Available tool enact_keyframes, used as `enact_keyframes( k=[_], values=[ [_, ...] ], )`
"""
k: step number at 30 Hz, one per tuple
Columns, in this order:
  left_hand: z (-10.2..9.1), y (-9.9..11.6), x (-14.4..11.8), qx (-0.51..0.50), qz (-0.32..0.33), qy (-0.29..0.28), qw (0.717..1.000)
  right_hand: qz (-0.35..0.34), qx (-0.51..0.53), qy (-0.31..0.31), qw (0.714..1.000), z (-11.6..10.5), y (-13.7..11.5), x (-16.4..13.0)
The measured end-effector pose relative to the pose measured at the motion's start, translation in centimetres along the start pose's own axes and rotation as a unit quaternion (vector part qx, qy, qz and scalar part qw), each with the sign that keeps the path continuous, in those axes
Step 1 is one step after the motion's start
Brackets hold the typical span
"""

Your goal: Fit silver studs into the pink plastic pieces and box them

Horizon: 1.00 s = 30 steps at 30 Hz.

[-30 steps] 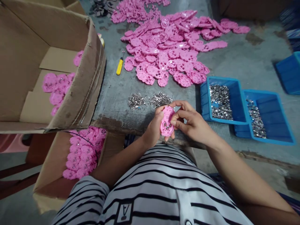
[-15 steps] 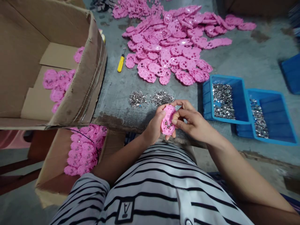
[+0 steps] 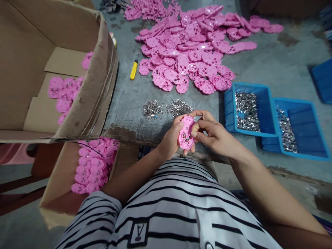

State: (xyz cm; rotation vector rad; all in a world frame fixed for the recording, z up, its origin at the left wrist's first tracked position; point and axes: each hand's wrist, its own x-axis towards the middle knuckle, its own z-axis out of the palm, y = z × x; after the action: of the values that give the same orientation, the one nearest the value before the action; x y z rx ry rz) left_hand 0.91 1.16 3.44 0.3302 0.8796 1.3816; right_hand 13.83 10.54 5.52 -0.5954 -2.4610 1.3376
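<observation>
A pink plastic shell, oval with a scalloped edge, rests in my left hand, whose fingers wrap round its side and underneath. Several small shiny metal pieces sit in the lower part of the shell. My right hand is closed in a pinch at the shell's right edge, thumb and index finger beside the metal pieces; what lies between those fingertips is hidden. Just beyond the hands, two heaps of small metal parts lie on the table, a left heap and a right heap.
A large pile of pink shells covers the far table. A yellow screwdriver lies left of it. Two blue bins with metal parts stand right. At left, a cardboard box holds pink pieces; a lower box holds more.
Almost nothing differs. My right fingertips stay at the shell's right edge with only a very slight shift, and my left hand keeps its hold.
</observation>
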Motion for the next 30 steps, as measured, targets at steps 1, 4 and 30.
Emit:
enact_keyframes(
  k=[1, 4, 30],
  values=[
    [0.0, 0.0, 0.0, 0.009, 0.001, -0.004, 1.0, -0.001, -0.003, -0.001, 1.0, 0.0, 0.0, 0.0],
    [0.0, -0.1, -0.1, 0.023, 0.008, -0.011, 1.0, -0.003, -0.013, 0.001, 1.0, 0.1, -0.1, 0.0],
    [-5.4, 0.4, -6.0, 0.113, 0.086, 0.05, 0.989, -0.097, -0.047, 0.094, 0.99, 6.1, -0.5, 0.1]
  ],
)
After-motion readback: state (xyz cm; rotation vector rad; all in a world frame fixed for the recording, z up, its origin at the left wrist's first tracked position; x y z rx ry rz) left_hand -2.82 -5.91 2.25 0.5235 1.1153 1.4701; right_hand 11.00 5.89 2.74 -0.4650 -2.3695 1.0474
